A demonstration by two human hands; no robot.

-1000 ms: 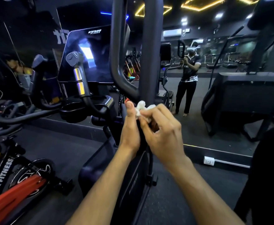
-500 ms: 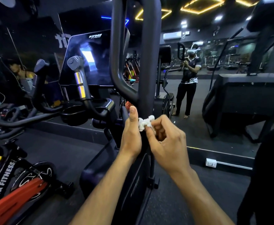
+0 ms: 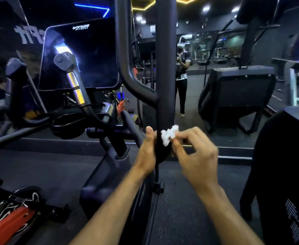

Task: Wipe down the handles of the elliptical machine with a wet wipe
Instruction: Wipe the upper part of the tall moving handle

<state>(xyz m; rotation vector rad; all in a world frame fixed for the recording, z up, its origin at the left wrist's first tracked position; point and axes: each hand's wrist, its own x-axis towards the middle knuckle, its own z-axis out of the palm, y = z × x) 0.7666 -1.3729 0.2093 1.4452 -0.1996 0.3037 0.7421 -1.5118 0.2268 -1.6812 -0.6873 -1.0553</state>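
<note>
Right forearm: reaches in from the lower right, wrist a little bent, hand raised to the foot of the upright bar.
Right hand (image 3: 196, 156): fingers curled, thumb and fingertips pinching a crumpled white wet wipe (image 3: 169, 135); the other fingers are folded loosely under it.
Left forearm: comes up from the bottom centre, nearly straight.
Left hand (image 3: 147, 149): wrapped on the left side of the moving handle bar (image 3: 165, 85), thumb upright beside the tube; the fingers go behind the bar, so how far they close is hidden.
Wet wipe: bunched small, touching the front right of the bar, just beside the left thumb.
Risk, coverage: the wipe is wadded into a lump, so I judge only a narrow strip of the tube gets cleaned on each pass; the back of the bar could be missed.
Risk, slip: a pinch grip on a damp wad is weak; dragging it up the bar could pull it from the fingertips to the floor.
Risk, bar swing: this bar pivots, so firm rubbing may rock it if the left hand loosens.
Risk, remaining parts: the fixed handle with metal sensor bands (image 3: 75, 87) and the curved branch (image 3: 127, 68) stand further off, apparently not yet reached.
Console screen (image 3: 81, 53): behind the handles, dark.
Mirror wall (image 3: 194, 50): farthest, showing the person's reflection.
</note>
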